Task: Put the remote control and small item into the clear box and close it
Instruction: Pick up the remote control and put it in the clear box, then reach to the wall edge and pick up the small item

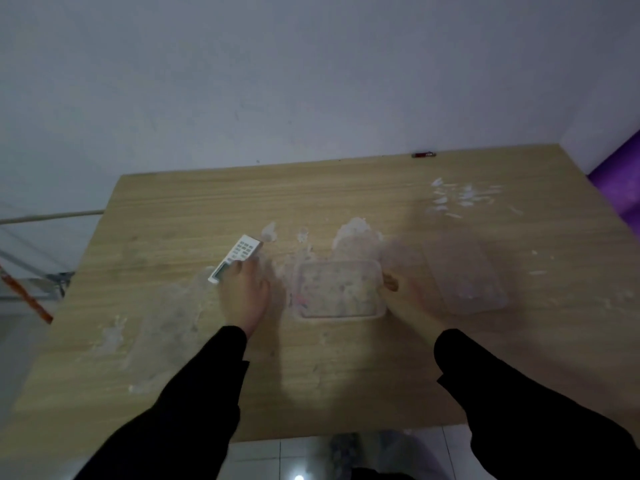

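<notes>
Your left hand lies on the pale wooden tabletop w/ fingers reaching over the near end of the white rectangular remote control. The fingers touch the remote's body near its small display; blur hides whether they've actually closed on it, so grip can't be told. The remote lies diagonally, button end pointing toward the far edge, left of the tabletop's middle.

The clear rectangular plastic box sits open approx. at the middle of the tabletop, closer to the near edge than the far one, w/ pale speckled contents showing through, too blurred to identify. Your right hand is at the box's right wall, fingers curled; the thumb and fingertips seem to pinch something small and brownish just beside the rim, prob. the small item, but it's too smeared to be sure.

The clear plastic lid lies flat just right of your right hand, toward the tabletop's right edge, apart from the box. White smears and scraps mark the surface near the far right corner and behind the box. Black sleeves cover both forearms.
</notes>
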Demonstrator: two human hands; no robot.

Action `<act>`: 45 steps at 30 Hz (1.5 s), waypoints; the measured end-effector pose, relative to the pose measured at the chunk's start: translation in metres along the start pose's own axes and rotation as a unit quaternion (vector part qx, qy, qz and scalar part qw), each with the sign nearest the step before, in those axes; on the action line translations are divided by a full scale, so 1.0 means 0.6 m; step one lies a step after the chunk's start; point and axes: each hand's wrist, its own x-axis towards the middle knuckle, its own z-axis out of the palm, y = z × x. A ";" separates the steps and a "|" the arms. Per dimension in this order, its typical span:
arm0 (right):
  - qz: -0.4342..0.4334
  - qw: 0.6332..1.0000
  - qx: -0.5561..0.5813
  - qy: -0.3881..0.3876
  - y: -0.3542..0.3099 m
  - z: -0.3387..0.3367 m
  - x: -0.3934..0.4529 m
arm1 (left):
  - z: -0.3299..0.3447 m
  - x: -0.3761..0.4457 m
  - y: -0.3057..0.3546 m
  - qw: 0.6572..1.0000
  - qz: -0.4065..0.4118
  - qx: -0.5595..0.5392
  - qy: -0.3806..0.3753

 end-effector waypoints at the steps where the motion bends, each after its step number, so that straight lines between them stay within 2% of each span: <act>1: -0.010 1.000 0.005 -0.007 0.000 -0.002 -0.005 | -0.004 0.011 -0.017 0.999 -0.015 0.037 0.016; 2: -0.016 1.000 0.008 -0.012 0.004 -0.004 -0.007 | -0.007 0.022 -0.033 0.997 -0.040 0.061 0.015; 6: -0.016 0.999 0.010 -0.032 0.021 -0.007 -0.015 | -0.006 0.052 -0.083 0.979 -0.142 0.114 -0.092; 8: -0.013 0.999 0.019 -0.033 0.020 -0.008 -0.016 | -0.007 0.057 -0.088 0.978 -0.144 0.113 -0.104; 11: -0.013 0.999 0.020 -0.038 0.021 -0.008 -0.017 | -0.018 0.059 -0.068 0.983 -0.145 0.048 -0.103; 16: -0.016 0.999 0.029 -0.025 0.021 -0.004 -0.021 | -0.035 0.032 0.016 0.993 -0.042 -0.091 -0.066; 19: -0.019 0.999 0.034 -0.028 0.019 -0.006 -0.020 | -0.026 0.003 0.062 0.981 0.093 -0.120 -0.124; 22: -0.020 0.998 0.038 -0.034 0.018 -0.009 -0.015 | -0.001 -0.021 0.085 0.958 0.194 -0.056 -0.205; 26: -0.015 0.998 0.014 -0.052 0.020 -0.007 -0.010 | 0.026 -0.037 0.089 0.936 0.233 0.019 -0.263; 36: -0.023 0.998 0.035 -0.040 0.026 -0.008 -0.011 | 0.042 -0.026 0.103 0.916 0.232 0.055 -0.324; 38: -0.021 0.998 0.043 -0.046 0.026 -0.010 -0.012 | 0.045 -0.022 0.103 0.914 0.237 0.071 -0.321; 40: -0.037 0.996 0.061 -0.056 0.026 -0.011 -0.012 | 0.043 -0.017 0.107 0.927 0.245 0.062 -0.278; 42: -0.050 0.996 0.056 -0.052 0.023 -0.023 -0.002 | 0.044 -0.003 0.127 0.947 0.238 -0.002 -0.215; 45: -0.043 0.999 0.030 0.000 0.019 -0.053 0.031 | 0.057 0.034 0.163 0.962 0.215 -0.067 -0.152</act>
